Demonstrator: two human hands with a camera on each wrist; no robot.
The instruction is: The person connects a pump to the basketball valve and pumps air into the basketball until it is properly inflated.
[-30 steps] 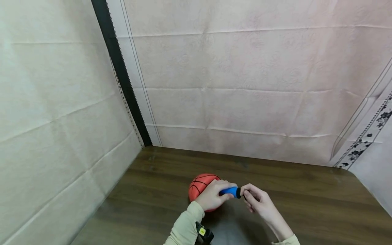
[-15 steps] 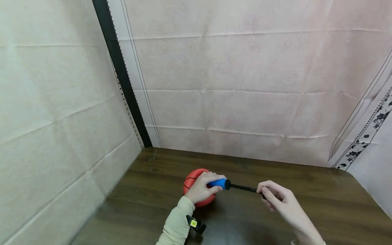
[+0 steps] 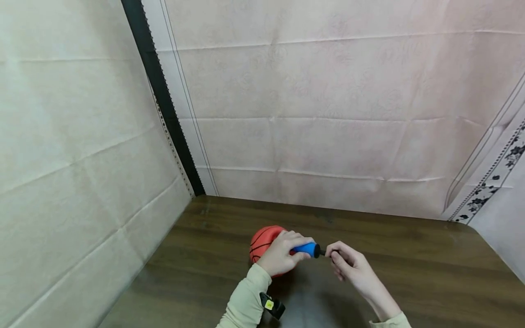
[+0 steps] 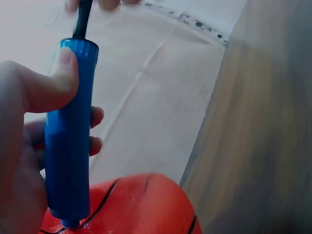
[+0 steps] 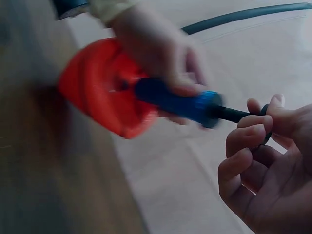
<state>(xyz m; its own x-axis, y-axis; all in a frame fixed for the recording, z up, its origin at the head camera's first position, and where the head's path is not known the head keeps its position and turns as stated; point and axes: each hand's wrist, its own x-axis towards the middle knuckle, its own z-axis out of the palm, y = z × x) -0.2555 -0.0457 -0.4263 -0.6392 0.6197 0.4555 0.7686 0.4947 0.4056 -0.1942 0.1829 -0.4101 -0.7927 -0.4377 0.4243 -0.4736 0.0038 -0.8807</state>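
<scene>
A red basketball with black lines rests on the table, its side caved in as the right wrist view shows. My left hand grips the blue barrel of a small hand pump, thumb near the barrel's top end. The pump's other end meets the ball; the left hand hides part of the ball in the head view. My right hand pinches the handle at the end of the black pump rod. Only a short length of rod shows between barrel and fingers.
The brown wood-grain table extends around both hands. Pale cloth walls stand at its back and sides, with a black strip at the left corner. A black device sits on the left wrist.
Half a second ago my right hand held the rod drawn far out to the right. Now it has moved left and most of the rod is back inside the barrel.
</scene>
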